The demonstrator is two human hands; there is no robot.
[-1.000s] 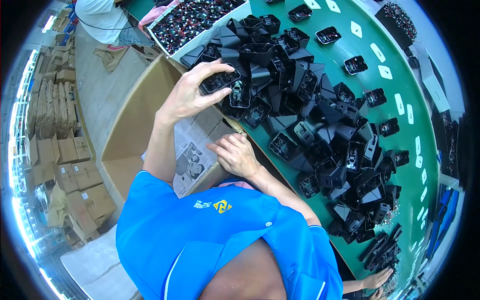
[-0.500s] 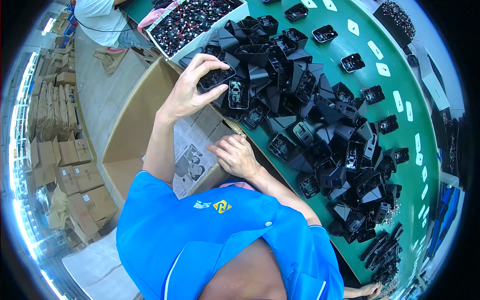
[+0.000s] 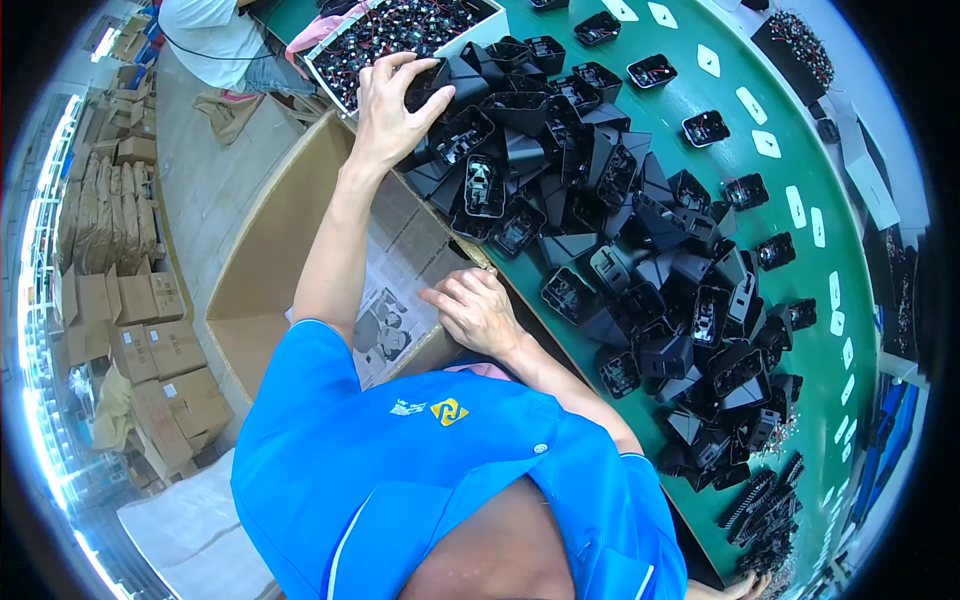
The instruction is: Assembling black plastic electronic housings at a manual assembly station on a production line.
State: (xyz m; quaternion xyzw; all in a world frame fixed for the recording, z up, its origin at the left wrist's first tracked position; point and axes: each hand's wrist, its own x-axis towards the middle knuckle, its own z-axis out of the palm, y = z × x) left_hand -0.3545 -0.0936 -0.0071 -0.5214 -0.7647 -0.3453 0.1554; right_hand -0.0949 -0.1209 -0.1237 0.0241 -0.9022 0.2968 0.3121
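Note:
My left hand (image 3: 388, 100) reaches far out to the upper end of a big pile of black plastic housings (image 3: 620, 250) on the green table (image 3: 800, 130). Its fingers are closed around one black housing (image 3: 428, 78) at the top of the pile. My right hand (image 3: 475, 312) lies palm down at the table's near edge, on the rim of an open cardboard box (image 3: 265, 265) lined with newspaper (image 3: 400, 285). Its fingers are bent and close together, and what is under them is hidden.
A white tray (image 3: 400, 25) of small dark parts with red wires stands beyond the pile. Single housings and white labels (image 3: 765, 145) lie spread on the table. Another person (image 3: 215, 35) stands at top left. Stacked cartons (image 3: 130, 310) line the floor.
My left hand has reached further out and up along the pile, fingers still on a black housing. My right hand has stayed at the box rim.

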